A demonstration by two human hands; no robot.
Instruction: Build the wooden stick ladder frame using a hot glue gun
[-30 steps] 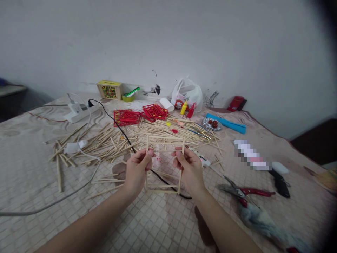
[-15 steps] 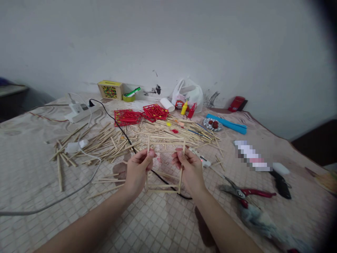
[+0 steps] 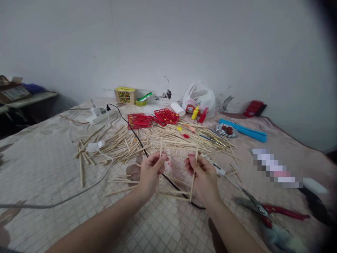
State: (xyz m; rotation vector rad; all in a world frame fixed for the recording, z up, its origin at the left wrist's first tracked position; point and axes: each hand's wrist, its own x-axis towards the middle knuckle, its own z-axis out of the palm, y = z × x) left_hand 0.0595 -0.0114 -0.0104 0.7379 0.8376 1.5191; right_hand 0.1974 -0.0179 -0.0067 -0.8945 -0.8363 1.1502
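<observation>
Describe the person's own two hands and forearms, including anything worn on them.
The left hand and right hand are bare, with no gloves and no rings that can be made out. The left forearm and right forearm are uncovered down to the picture's lower edge: no sleeve, watch or bracelet shows, and no markings can be made out.

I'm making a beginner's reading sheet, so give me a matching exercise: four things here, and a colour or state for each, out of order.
1. stick frame
2. box
3. plastic bag
4. tool

A. white
B. red-handled
C. held by left hand and right hand
D. yellow-topped

Pairs: 1-C, 2-D, 3-A, 4-B
</observation>
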